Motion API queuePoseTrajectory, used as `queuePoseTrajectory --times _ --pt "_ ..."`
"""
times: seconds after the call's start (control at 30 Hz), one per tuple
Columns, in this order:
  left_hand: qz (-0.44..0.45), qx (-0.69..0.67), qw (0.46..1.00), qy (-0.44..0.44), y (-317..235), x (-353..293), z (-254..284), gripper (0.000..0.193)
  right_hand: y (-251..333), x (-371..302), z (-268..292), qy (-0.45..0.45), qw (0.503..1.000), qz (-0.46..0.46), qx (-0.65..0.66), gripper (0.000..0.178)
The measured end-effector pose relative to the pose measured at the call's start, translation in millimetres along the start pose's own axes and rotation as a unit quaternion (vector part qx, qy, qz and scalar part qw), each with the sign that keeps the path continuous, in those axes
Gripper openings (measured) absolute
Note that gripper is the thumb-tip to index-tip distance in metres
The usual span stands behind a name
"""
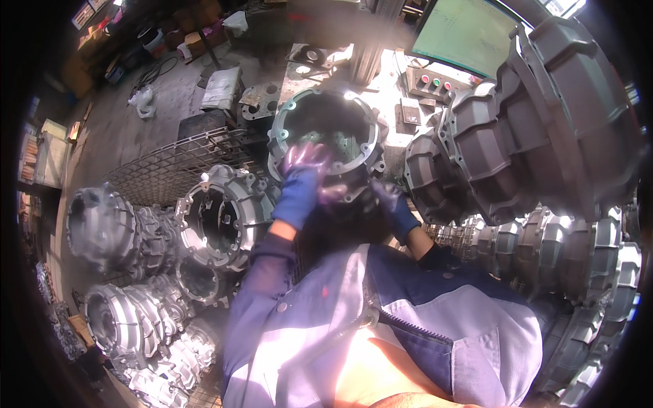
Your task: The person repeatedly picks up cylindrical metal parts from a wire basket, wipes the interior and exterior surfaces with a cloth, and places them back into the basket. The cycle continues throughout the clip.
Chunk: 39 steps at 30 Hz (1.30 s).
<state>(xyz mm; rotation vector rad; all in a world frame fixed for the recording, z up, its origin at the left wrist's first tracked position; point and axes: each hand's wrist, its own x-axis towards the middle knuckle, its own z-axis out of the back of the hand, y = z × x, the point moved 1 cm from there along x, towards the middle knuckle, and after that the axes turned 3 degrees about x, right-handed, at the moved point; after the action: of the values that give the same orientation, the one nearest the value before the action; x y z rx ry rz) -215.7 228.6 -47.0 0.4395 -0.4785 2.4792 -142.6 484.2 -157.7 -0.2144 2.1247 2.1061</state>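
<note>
A cast metal housing, round with a bolt-holed flange and a wide open mouth, stands in front of me. My left hand, in a glove with a blue cuff, is closed over the near left rim of this housing. Its fingers reach over the flange and its thumb is on the near side. My right hand, in a dark glove with a blue cuff, is low beside the housing's near right side. Its fingers are dim and blurred, so whether they grip is unclear. Shadow hides the housing's underside.
Large grey housings are stacked close on my right. More silvery housings fill the left, beside a wire mesh cage. Behind are a control box with coloured buttons, a green panel and a flat plate with holes.
</note>
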Motion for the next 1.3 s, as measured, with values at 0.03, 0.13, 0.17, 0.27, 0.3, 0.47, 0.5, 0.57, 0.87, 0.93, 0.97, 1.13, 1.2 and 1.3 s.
queuePoseTrajectory --times 0.03,0.13,0.17,0.27,0.3,0.47,0.5,0.57,0.87,0.93,0.97,1.13,1.2,1.3 --pt "-0.022 0.006 0.995 0.094 2 7 -5 0.060 -26 -8 7 0.031 0.995 -0.092 -0.036 0.020" --pt "0.067 -0.003 0.966 0.251 14 12 -23 0.061 -68 -20 7 0.174 0.967 -0.083 -0.164 0.027" --pt "0.103 -0.041 0.974 0.199 13 5 -27 0.064 -68 -20 -1 0.215 0.971 -0.027 -0.100 0.028" --pt "0.089 -0.043 0.990 0.103 18 -10 -33 0.062 -49 -19 -32 0.198 0.849 -0.283 0.400 0.026" --pt "0.071 -0.038 0.993 0.080 20 -13 -33 0.055 -39 -19 -43 0.159 0.806 -0.344 0.454 0.025" --pt "0.101 -0.078 0.971 0.201 29 -19 -29 0.041 -13 -28 -69 0.052 0.891 -0.316 0.322 0.023" --pt "0.088 -0.066 0.972 0.208 30 -20 -27 0.039 -13 -28 -71 0.072 0.902 -0.289 0.311 0.027" --pt "0.067 -0.051 0.977 0.197 31 -20 -26 0.038 -18 -28 -73 0.078 0.925 -0.274 0.251 0.040" --pt "0.040 -0.020 0.989 0.140 32 -17 -30 0.037 -45 -18 -55 0.144 0.962 0.054 -0.227 0.027" --pt "-0.026 -0.012 0.999 0.031 31 -18 -31 0.035 -63 -14 -48 0.135 0.936 0.115 -0.304 0.029" --pt "-0.021 -0.015 0.999 0.039 33 -20 -33 0.035 -75 -9 -52 0.128 0.932 0.134 -0.311 0.029" --pt "0.018 -0.061 0.998 0.007 38 -32 -49 0.030 -124 2 -63 0.117 0.988 -0.019 0.102 0.031" --pt "-0.005 -0.059 0.997 -0.052 41 -34 -54 0.028 -133 4 -65 0.124 0.953 -0.143 0.237 0.030" --pt "0.016 -0.060 0.998 -0.016 43 -35 -58 0.025 -136 7 -63 0.128 0.881 -0.264 0.371 0.026"
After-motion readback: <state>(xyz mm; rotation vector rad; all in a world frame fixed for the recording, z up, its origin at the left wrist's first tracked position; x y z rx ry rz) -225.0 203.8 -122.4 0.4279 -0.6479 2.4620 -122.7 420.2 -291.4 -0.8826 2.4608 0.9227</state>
